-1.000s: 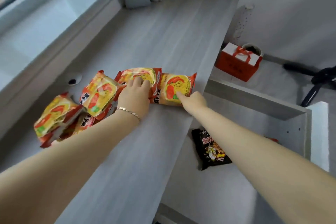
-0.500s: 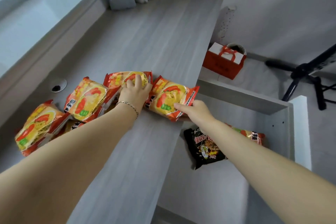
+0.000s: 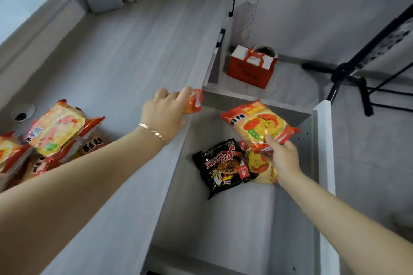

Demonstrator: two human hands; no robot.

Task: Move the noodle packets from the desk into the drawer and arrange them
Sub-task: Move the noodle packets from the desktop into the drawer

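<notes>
My right hand [image 3: 285, 159] grips a yellow-and-red noodle packet [image 3: 260, 125] by its near edge and holds it over the open drawer [image 3: 243, 225]. Under it in the drawer lie a black noodle packet [image 3: 223, 166] and another yellow packet [image 3: 260, 167], partly hidden by my hand. My left hand [image 3: 167, 110] is closed over a red-and-yellow packet [image 3: 195, 101] at the desk's right edge, mostly covering it. Several more yellow-and-red packets [image 3: 55, 131] are piled on the grey desk [image 3: 125, 56] at the left.
A red gift bag [image 3: 251, 67] stands on the floor beyond the drawer. A black tripod [image 3: 357, 73] stands at the right. The drawer's white front panel [image 3: 325, 140] runs along its right side. A cable hole [image 3: 22, 114] sits in the desk at far left. Curtains hang at the back.
My right hand has carried its packet off the desk edge to the right, over the drawer. My left hand has slid its packet right to the desk's edge.
</notes>
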